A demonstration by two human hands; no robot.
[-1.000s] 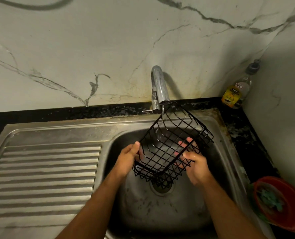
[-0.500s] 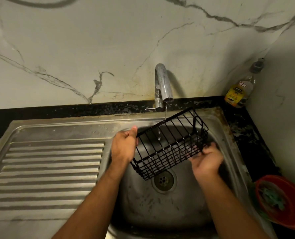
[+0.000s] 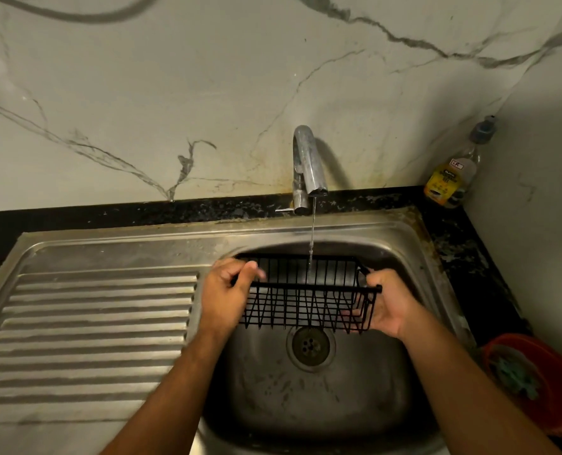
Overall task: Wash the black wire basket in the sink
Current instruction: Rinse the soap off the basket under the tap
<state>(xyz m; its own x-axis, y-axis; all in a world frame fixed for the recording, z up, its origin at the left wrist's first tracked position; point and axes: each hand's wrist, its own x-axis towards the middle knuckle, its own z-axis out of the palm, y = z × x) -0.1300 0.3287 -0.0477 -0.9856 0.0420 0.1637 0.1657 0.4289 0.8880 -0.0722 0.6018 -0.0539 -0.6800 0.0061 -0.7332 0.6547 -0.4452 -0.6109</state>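
Two hands hold black wire basket (image 3: 305,300) level over sink (image 3: 355,405) drain, under faucet (image 3: 307,162) stream. Left hand (image 3: 225,297), right hand (image 3: 389,303): fingers curled round end rims. Basket likely light, stiff, wet-slippery; grip rim wires.

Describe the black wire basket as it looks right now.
The black wire basket is a rectangular grid of thin, dark wire. It is held level, opening upward, above the sink drain. The left hand and right hand grip its two ends. A thin stream from the tap runs through it.
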